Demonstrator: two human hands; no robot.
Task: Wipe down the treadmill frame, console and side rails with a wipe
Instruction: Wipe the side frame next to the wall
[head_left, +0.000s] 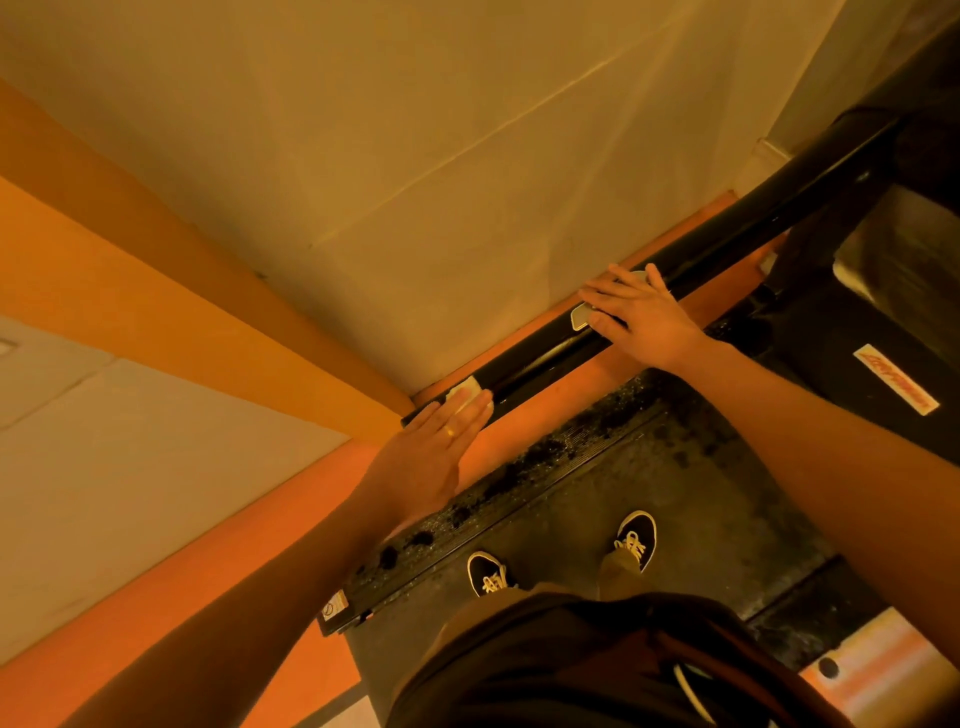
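A long glossy black side rail runs from near left to far right beside the wall. The left hand lies flat with straight fingers, pressing a small white wipe onto the rail's near end. The right hand, fingers spread, presses a second white wipe farther along the rail.

Left hand, right hand, apparently flat.
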